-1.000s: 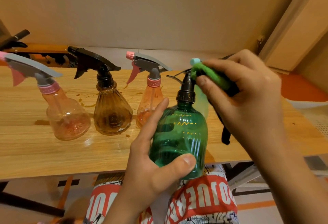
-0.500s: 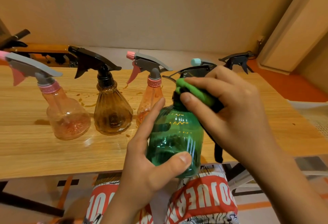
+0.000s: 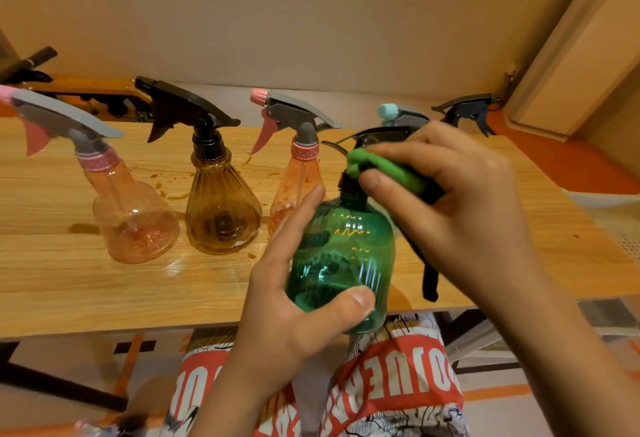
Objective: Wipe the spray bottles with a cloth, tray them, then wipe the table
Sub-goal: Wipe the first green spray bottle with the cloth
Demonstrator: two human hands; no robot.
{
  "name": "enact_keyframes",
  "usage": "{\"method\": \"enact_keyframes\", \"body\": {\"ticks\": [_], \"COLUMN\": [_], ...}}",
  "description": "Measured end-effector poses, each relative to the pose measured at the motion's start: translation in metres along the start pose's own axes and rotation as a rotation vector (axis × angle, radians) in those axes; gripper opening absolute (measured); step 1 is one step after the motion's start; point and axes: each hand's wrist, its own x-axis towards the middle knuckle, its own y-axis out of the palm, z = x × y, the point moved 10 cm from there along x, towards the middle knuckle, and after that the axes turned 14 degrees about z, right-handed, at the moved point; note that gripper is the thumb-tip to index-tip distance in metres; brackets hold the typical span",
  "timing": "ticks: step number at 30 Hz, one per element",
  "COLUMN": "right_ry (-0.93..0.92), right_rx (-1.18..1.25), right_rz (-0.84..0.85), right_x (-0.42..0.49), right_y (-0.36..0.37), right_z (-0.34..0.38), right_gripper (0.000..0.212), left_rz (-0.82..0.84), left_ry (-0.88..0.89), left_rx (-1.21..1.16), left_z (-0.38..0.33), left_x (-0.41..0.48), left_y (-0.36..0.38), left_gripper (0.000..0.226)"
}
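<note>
Green bottle [image 3: 341, 256]: held off the table, above its near edge, so the neck can be reached all round.
Left hand [image 3: 287, 318]: wrapped round the bottle body, thumb in front, steadying it against rubbing.
Right hand [image 3: 460, 201]: pinches the cloth [image 3: 384, 168] against the bottle neck, under the trigger head.
Row behind: round pink bottle [image 3: 133, 225], amber bottle [image 3: 221, 214] and slim pink bottle [image 3: 294, 187] stand upright, likely awaiting their turn.
Table [image 3: 86, 291]: brown spots near the row; wiping judged last.

Beige wall [image 3: 311, 20], red-printed clothing [image 3: 391, 384], orange floor [image 3: 571, 166]
</note>
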Motion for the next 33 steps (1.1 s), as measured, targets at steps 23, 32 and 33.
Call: {"method": "enact_keyframes", "body": {"ticks": [23, 32, 33], "right_ry": [-0.068, -0.135, -0.14], "right_rx": [0.021, 0.045, 0.041], "right_rz": [-0.302, -0.257, -0.222], "right_x": [-0.018, -0.018, -0.017], "right_y": [-0.013, -0.009, -0.007], "right_z": [0.01, 0.012, 0.013], "right_gripper": [0.027, 0.028, 0.028], "left_rz": [0.066, 0.129, 0.136], "left_ry": [-0.006, -0.069, -0.074], "left_rx": [-0.155, -0.348, -0.352], "left_z": [-0.001, 0.016, 0.017], "left_x": [0.001, 0.002, 0.002], "left_y": [0.015, 0.017, 0.016], "left_gripper": [0.091, 0.075, 0.076]}}
